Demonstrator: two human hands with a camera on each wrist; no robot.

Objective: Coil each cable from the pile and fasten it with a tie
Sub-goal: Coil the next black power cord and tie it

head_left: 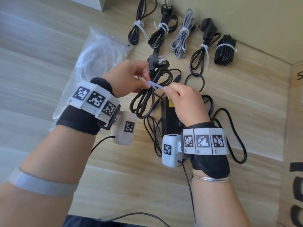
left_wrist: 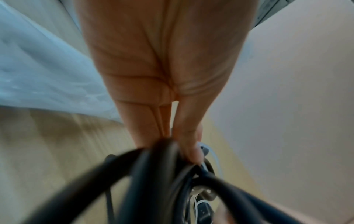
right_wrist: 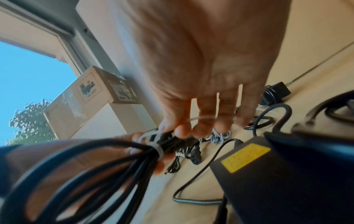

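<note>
My left hand (head_left: 139,77) grips a coiled black power cable (head_left: 147,99) above the table, its plug (head_left: 155,61) pointing away. A white zip tie (head_left: 155,86) is wrapped around the bundle; in the right wrist view the white zip tie (right_wrist: 157,145) loops the black cable (right_wrist: 95,163). My right hand (head_left: 173,92) pinches the tie's free end beside the left fingertips. In the left wrist view the left hand (left_wrist: 184,145) closes on the blurred black cable (left_wrist: 153,174). Beneath lies the pile: a black power adapter (head_left: 168,115) with loose cords (head_left: 229,128).
Several tied cable bundles lie in a row at the table's far side, including a grey braided one (head_left: 182,36). A clear bag of white ties (head_left: 98,58) sits at the left. A cardboard box (head_left: 295,145) stands at the right edge.
</note>
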